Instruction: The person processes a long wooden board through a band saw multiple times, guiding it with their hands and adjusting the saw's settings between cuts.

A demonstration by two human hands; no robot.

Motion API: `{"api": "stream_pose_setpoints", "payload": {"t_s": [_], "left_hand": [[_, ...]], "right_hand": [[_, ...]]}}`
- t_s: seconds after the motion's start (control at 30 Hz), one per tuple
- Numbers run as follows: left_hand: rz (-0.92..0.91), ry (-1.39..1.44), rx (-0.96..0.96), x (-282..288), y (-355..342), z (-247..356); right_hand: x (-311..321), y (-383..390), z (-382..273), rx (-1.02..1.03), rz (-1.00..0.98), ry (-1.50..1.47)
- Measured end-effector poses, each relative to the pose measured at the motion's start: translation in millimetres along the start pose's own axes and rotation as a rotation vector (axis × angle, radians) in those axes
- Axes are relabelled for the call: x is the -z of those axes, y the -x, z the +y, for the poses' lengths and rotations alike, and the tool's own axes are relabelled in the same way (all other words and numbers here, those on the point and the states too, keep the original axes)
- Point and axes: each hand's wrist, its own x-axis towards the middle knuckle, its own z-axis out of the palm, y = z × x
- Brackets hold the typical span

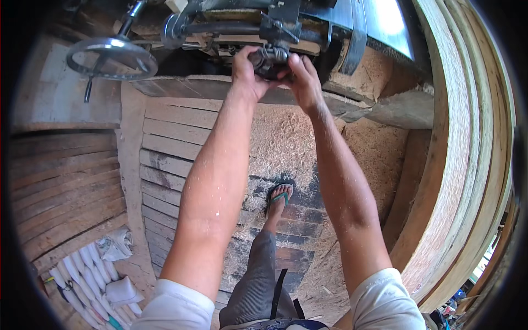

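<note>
Both my arms reach forward to a large, dusty machine (231, 30) at the top of the head view. Between my hands is a dark metal part (268, 61) with ridged, spring-like coils along its upper side. My left hand (246, 76) grips its left end, thumb on top. My right hand (304, 80) closes round the right end, its thumb near the coils. The fingers beneath the part are mostly hidden. Just above it sits a dark metal bracket (279, 27) on a horizontal bar (223, 27). Whether the part is attached to the machine I cannot tell.
A metal handwheel (111, 57) juts out at the left. Long timber boards (456, 137) curve along the right side. Sawdust and shavings (280, 132) cover the plank floor, where my sandalled foot (280, 195) stands. White rolled bundles (85, 275) lie at the lower left.
</note>
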Motion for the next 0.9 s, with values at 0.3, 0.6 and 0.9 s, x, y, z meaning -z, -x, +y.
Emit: {"api": "stream_pose_setpoints", "payload": {"t_s": [0.3,0.6,0.9], "left_hand": [[0.502,-0.897,-0.600,33.6,120.4,-55.9],[0.381,-1.104,-0.768,-21.9,100.3,9.3],[0.424,-2.246,-0.611,-100.6,36.3,32.3]], "right_hand": [[-16.0,13.6,-23.6,-0.008,0.205,0.607],[-19.0,20.7,-30.0,-0.054,0.190,0.629],[-24.2,25.8,-33.9,-0.077,0.223,0.813]]}}
